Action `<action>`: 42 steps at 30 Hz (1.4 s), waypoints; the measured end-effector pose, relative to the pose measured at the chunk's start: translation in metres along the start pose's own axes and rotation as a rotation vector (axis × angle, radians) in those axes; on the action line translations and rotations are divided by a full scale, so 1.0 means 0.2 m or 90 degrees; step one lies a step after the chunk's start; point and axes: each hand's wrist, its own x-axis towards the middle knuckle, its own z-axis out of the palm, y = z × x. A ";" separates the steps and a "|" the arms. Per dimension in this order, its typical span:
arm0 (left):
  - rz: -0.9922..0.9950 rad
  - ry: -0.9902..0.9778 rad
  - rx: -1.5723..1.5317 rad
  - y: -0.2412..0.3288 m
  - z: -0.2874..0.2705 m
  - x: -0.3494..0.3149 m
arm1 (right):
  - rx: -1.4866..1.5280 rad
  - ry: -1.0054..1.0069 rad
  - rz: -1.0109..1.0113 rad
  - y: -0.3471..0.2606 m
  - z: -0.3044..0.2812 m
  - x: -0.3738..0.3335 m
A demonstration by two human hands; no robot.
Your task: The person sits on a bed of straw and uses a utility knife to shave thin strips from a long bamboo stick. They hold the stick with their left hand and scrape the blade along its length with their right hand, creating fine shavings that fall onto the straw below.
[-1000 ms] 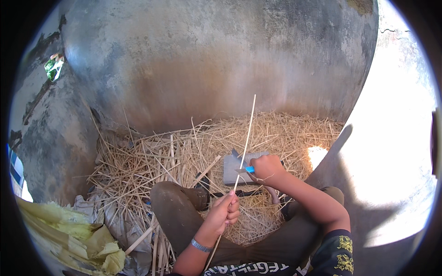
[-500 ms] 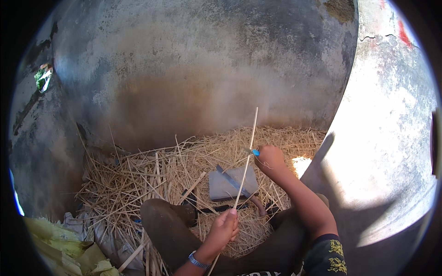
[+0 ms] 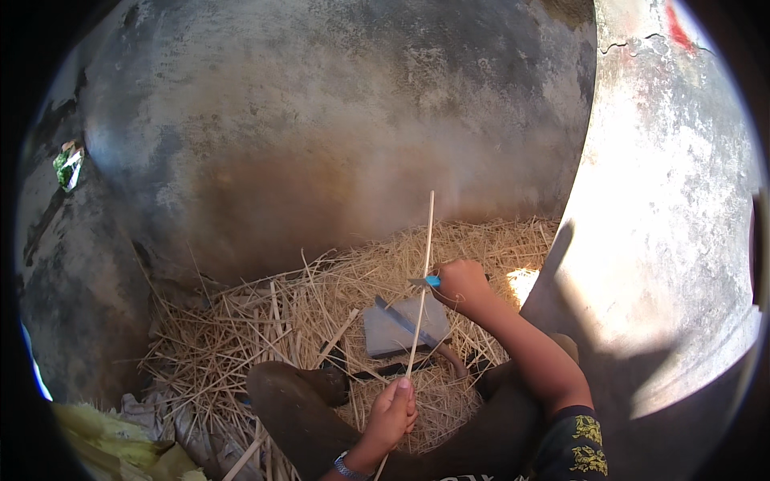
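A long, thin, pale strip (image 3: 428, 228), which looks like bamboo, stands nearly upright in front of me. My left hand (image 3: 390, 415) is closed around its lower part, and the tail of the strip runs down past my wrist. My right hand (image 3: 463, 285) is closed on a small knife (image 3: 420, 281) with a blue handle. The short blade lies across the strip, at or touching it, well above my left hand. Beneath, a larger knife (image 3: 395, 313) with a curved brown handle rests on a grey block (image 3: 383, 333).
Straw-like shavings and loose strips (image 3: 241, 329) cover the floor around my folded legs. A grey wall (image 3: 337, 120) rises ahead, and a sunlit wall (image 3: 666, 200) stands at the right. Yellowish sheeting (image 3: 112, 445) lies at the lower left.
My right hand and the small knife have come slightly down and left along the strip. The strip stands a little more upright. The whole view has shifted slightly.
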 end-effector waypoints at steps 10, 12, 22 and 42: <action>-0.041 -0.071 0.147 -0.24 0.02 -0.01 | -0.020 0.294 0.521 0.78 -0.06 0.04; -0.095 -0.060 0.074 -0.24 -0.03 0.04 | 0.058 0.311 0.506 0.68 -0.15 0.03; -0.057 -0.085 -0.173 -0.06 -0.12 0.09 | 0.051 0.014 0.064 0.09 0.09 -0.05; 0.321 0.375 0.465 -0.22 -0.24 0.25 | -0.021 0.052 -0.242 -0.40 0.50 -0.23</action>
